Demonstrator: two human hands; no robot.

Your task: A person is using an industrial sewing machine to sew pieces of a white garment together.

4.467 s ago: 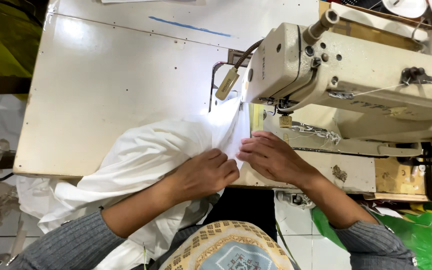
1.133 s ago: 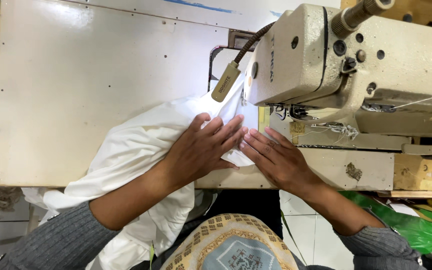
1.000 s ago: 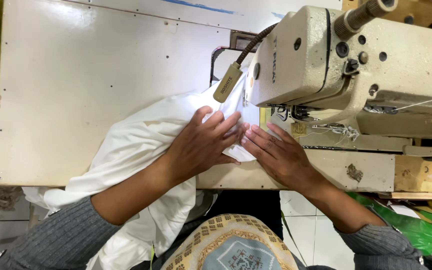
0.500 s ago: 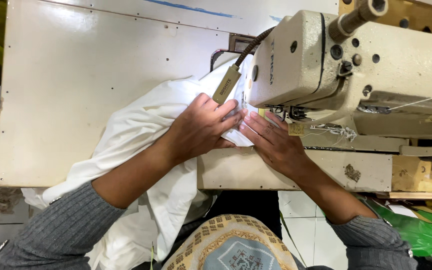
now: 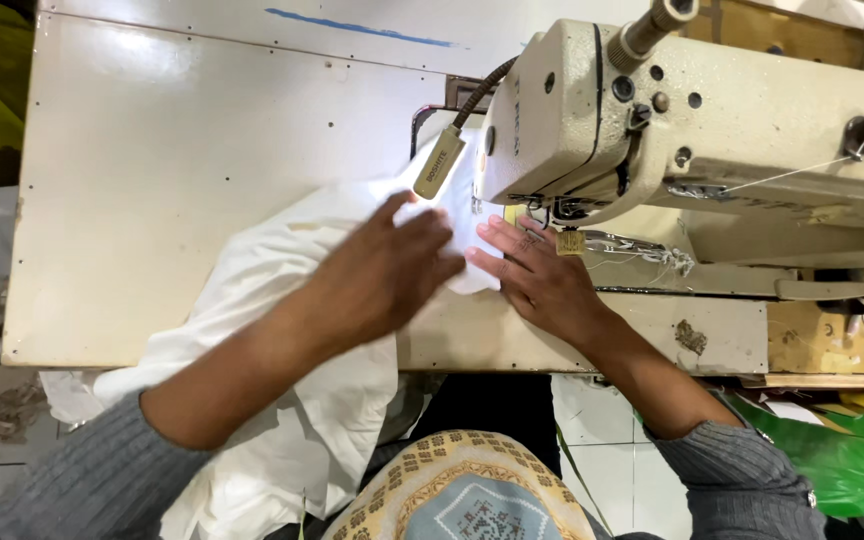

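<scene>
Your left hand (image 5: 382, 275) and right hand (image 5: 537, 280) lie flat, fingers spread, pressing the white fabric (image 5: 252, 300) without grasping. Directly beyond your fingertips, the sewing machine head (image 5: 592, 120) and its lamp (image 5: 439, 163) block the way.

Cream surface (image 5: 182, 170), glossy and a bit scuffed, dotted with small dark specks, with a blue streak (image 5: 357, 27) along the far edge, way beyond the fingers. White fabric (image 5: 282, 270) spread right on it, bunched under and behind the left fingers (image 5: 422, 235), spilling off the near edge. Cream sewing machine (image 5: 692, 130) sitting on it, just past the right fingers (image 5: 497, 245). Bare worn strip of surface nearer than the right fingers, with a brown stain (image 5: 692, 337) off to their right.
</scene>
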